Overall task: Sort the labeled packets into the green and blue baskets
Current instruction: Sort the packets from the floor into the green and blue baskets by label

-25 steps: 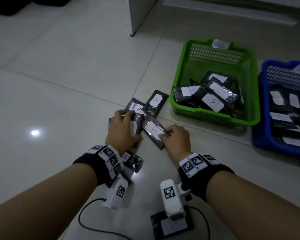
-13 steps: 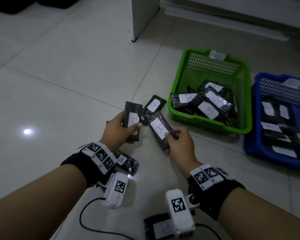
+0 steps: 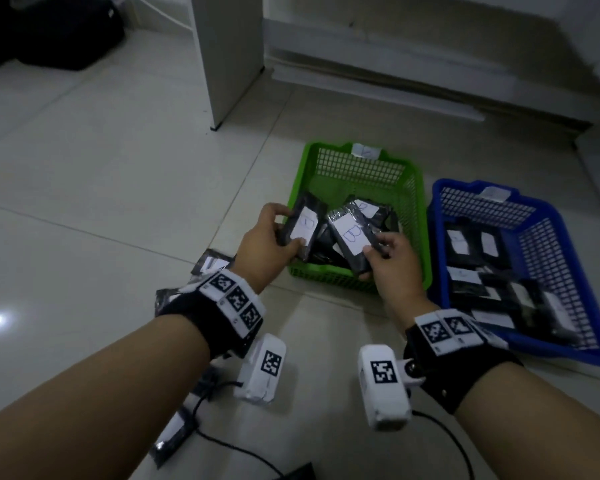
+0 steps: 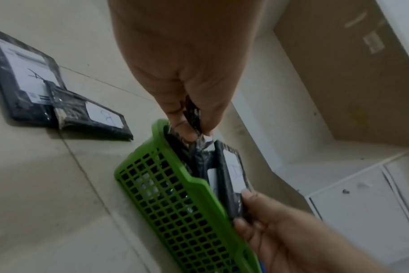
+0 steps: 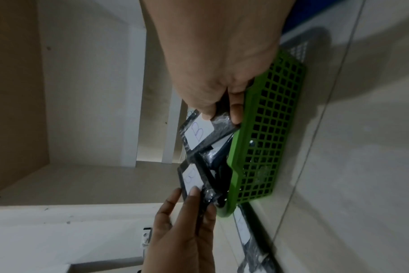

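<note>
My left hand [image 3: 274,237] grips a black packet [image 3: 303,228] with a white label marked B, held over the near left corner of the green basket [image 3: 361,168]. My right hand [image 3: 387,258] pinches another black packet [image 3: 352,237] labeled B over the basket's near edge. Both show in the right wrist view as the upper packet [image 5: 199,133] and the lower packet [image 5: 192,178]. The green basket holds several packets. To its right, the blue basket [image 3: 548,244] also holds several labeled packets.
Loose packets lie on the tile floor behind my left wrist, one marked A [image 4: 28,73] and one marked B [image 4: 100,118]. Another packet [image 3: 174,434] and a cable [image 3: 243,452] lie near my left forearm. A white furniture leg [image 3: 227,57] stands beyond the baskets.
Both hands have lifted their B packets from the floor pile and carried them right and forward, over the green basket's near edge. The head view has shifted with them.
</note>
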### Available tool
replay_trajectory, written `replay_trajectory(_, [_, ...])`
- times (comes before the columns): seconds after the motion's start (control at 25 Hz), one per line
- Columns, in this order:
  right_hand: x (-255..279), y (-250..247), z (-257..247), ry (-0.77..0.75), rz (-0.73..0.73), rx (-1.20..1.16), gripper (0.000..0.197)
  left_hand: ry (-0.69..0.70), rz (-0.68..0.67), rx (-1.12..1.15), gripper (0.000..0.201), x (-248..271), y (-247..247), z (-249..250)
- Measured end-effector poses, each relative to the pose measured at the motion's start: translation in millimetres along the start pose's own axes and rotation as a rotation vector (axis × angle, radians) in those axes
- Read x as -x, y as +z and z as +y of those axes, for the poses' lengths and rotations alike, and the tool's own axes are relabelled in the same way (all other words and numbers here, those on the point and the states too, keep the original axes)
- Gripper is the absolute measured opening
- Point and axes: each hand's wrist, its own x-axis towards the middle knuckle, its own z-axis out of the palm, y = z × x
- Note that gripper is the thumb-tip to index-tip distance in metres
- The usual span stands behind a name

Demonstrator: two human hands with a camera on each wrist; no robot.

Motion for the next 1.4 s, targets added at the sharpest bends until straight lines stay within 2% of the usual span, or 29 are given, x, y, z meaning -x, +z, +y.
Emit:
replay_trajectory(0.12, [-13,2,-3,-0.018,0.071,0.107,0.016,0.024,-0.003,-0.119,0.044,-10,20,-4])
replay_trajectory(0.24, [-28,4,-6,-0.044,0.127,0.244,0.019,0.161,0.018,-0.294,0.050,-21,32,-4])
replay_trajectory(0.32, [-30,6,1,-0.056,0.077,0.336,0.021,0.216,0.057,-0.514,0.055,-23,37,-11])
replay_trajectory(0.4, [-28,6,11,-0.057,0.014,0.427,0.026,0.203,0.082,-0.675,0.062,-17,38,-19])
replay_trajectory(0.52, [-22,2,16,-0.037,0.014,0.461,0.028,0.202,-0.012,-0.641,0.069,-12,31,-25])
replay_trajectory(0.64, [-2,0,10,-0.053,0.116,0.513,0.034,0.232,-0.149,-0.514,0.070,-10,10,-31])
replay_trajectory(0.72, [29,7,2,-0.132,0.205,0.578,0.029,0.234,-0.185,-0.447,0.066,1,-7,-38])
replay_trajectory(0.76, [48,15,0,-0.209,0.205,0.557,0.025,0.221,-0.182,-0.420,0.059,12,-18,-42])
replay_trajectory(0.84, [82,35,1,-0.329,0.089,0.432,0.020,0.192,-0.137,-0.395,0.038,40,-41,-52])
replay_trajectory(0.88, [99,47,4,-0.335,-0.005,0.375,0.020,0.153,-0.116,-0.386,0.028,58,-54,-60])
replay_trajectory(0.92, [112,59,9,-0.305,-0.098,0.338,0.020,0.096,-0.099,-0.372,0.024,75,-66,-68])
replay_trajectory(1.04, [143,94,20,-0.181,-0.379,0.335,0.022,-0.076,0.003,-0.380,0.026,122,-103,-101])
replay_trajectory(1.12, [157,114,27,-0.140,-0.504,0.375,0.021,-0.204,0.004,-0.468,0.038,146,-122,-123])
replay_trajectory(1.16, [163,124,30,-0.132,-0.551,0.404,0.023,-0.277,-0.032,-0.516,0.053,157,-129,-133])
replay_trajectory(1.24, [171,138,36,-0.131,-0.609,0.493,0.036,-0.382,-0.117,-0.549,0.083,173,-135,-144])
replay_trajectory(1.28, [175,144,39,-0.142,-0.628,0.552,0.043,-0.392,-0.140,-0.556,0.090,180,-134,-148])
replay_trajectory(1.4, [176,153,45,-0.161,-0.639,0.651,0.052,-0.356,-0.135,-0.546,0.087,189,-127,-152])
